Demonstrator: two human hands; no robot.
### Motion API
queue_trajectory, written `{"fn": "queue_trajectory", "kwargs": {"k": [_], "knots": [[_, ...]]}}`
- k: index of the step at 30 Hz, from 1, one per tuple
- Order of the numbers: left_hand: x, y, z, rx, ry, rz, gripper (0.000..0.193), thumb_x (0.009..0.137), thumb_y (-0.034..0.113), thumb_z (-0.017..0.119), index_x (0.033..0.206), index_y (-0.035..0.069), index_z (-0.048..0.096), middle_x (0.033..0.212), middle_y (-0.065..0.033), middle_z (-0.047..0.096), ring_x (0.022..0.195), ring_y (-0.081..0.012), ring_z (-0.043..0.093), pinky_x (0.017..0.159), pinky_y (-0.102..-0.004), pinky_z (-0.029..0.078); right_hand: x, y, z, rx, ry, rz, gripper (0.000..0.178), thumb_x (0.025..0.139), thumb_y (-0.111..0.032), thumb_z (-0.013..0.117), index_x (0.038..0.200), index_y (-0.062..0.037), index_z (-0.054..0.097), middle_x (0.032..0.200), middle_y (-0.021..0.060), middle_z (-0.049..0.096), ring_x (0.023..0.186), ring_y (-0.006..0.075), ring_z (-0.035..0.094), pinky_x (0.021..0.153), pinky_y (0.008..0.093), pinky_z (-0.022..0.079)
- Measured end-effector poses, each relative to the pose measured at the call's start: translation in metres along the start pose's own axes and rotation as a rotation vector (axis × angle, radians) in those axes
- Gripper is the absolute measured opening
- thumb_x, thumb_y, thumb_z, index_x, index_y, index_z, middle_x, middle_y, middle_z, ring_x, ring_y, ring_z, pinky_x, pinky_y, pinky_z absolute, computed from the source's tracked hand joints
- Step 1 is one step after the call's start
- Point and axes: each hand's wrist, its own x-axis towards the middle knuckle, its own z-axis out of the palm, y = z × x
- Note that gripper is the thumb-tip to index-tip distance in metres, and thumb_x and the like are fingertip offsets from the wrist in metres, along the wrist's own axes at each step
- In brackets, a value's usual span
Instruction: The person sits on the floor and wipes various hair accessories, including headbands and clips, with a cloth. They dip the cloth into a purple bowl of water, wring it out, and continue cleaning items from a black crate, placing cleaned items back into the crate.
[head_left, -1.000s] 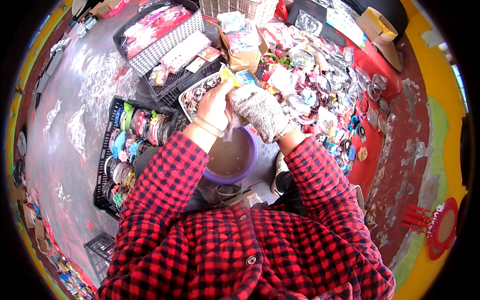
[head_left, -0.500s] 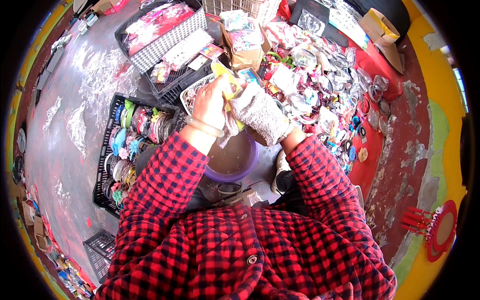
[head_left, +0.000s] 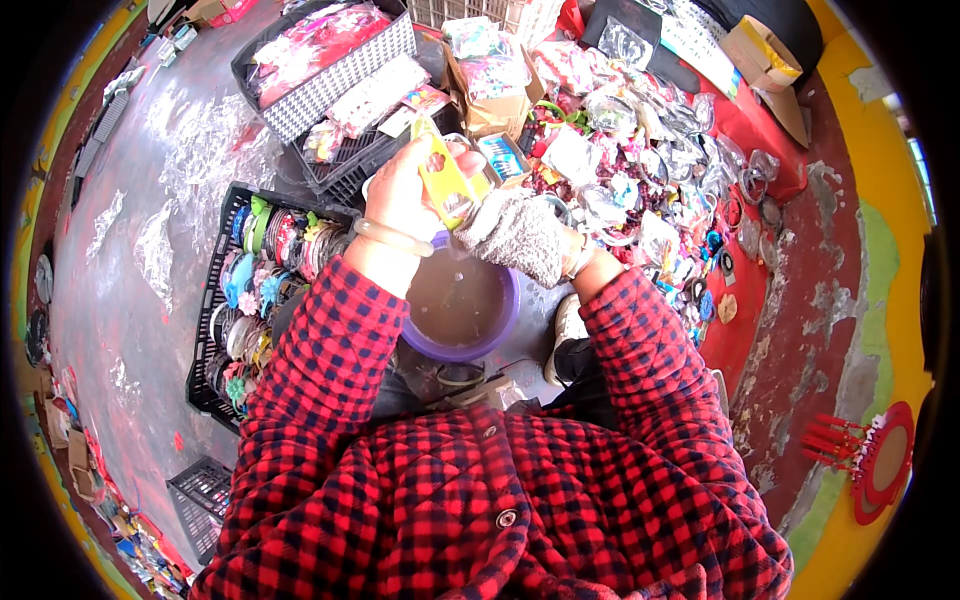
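Note:
My left hand is closed round a flat yellow plastic piece with cut-out shapes, held tilted above the basin. Around my right hand is wrapped a grey fluffy cloth, which hides most of its fingers. The cloth touches the lower end of the yellow piece. Below both hands stands a purple basin of murky brownish water. Just beyond the hands sits a small open box with blue items in it.
At the left, a black crate holds rows of headbands and flower ornaments. Farther off are a grey crate of packaged goods and a cardboard box. A heap of bagged accessories covers the right side. My shoe is beside the basin.
My left hand has moved slightly left and turned the yellow piece, so its face shows more. The cloth in my right hand has slid toward its lower end, and its hanging end has gone from view.

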Motion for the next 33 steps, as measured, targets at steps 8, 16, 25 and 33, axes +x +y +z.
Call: {"fn": "queue_trajectory", "kwargs": {"k": [8, 16, 25, 33], "knots": [[0.019, -0.006, -0.021, -0.042, -0.043, -0.164, 0.039, 0.091, 0.033, 0.048, 0.100, -0.004, 0.053, 0.095, -0.0165, 0.059, 0.092, -0.0273, 0.058, 0.085, -0.0373, 0.046, 0.016, -0.043, -0.038, -0.794, 0.130, -0.085, 0.025, 0.078, -0.002, 0.044, 0.098, -0.0062, 0.058, 0.088, 0.0059, 0.058, 0.082, 0.0207, 0.057, 0.070, 0.0336, 0.048], [0.004, -0.037, -0.016, 0.426, -0.270, 0.002, 0.032, 0.092, 0.024, 0.047, 0.111, -0.001, 0.054, 0.108, -0.0097, 0.057, 0.100, -0.0180, 0.054, 0.089, -0.0294, 0.042, 0.016, -0.043, -0.052, -0.347, 0.142, 0.179, 0.054, 0.054, -0.022, 0.076, 0.101, -0.0043, 0.057, 0.095, 0.0129, 0.056, 0.091, 0.0321, 0.054, 0.078, 0.0373, 0.045], [-0.005, -0.029, -0.001, 0.238, -0.051, 0.028, 0.030, 0.088, 0.016, 0.047, 0.107, -0.007, 0.053, 0.100, -0.0155, 0.060, 0.091, -0.0222, 0.060, 0.085, -0.0322, 0.046, 0.020, -0.036, -0.024, -0.510, -0.014, 0.280, 0.053, 0.061, -0.027, 0.070, 0.104, -0.0011, 0.051, 0.091, 0.0170, 0.053, 0.089, 0.0346, 0.054, 0.080, 0.0396, 0.043], [0.005, -0.020, -0.007, 0.108, -0.012, -0.045, 0.030, 0.090, 0.018, 0.042, 0.101, -0.008, 0.051, 0.097, -0.0191, 0.060, 0.093, -0.0299, 0.059, 0.084, -0.0386, 0.047, 0.026, -0.046, -0.015, -0.688, 0.131, 0.150, 0.024, 0.077, -0.014, 0.049, 0.099, -0.0049, 0.051, 0.076, 0.0104, 0.052, 0.068, 0.0230, 0.057, 0.056, 0.0328, 0.045]]}}
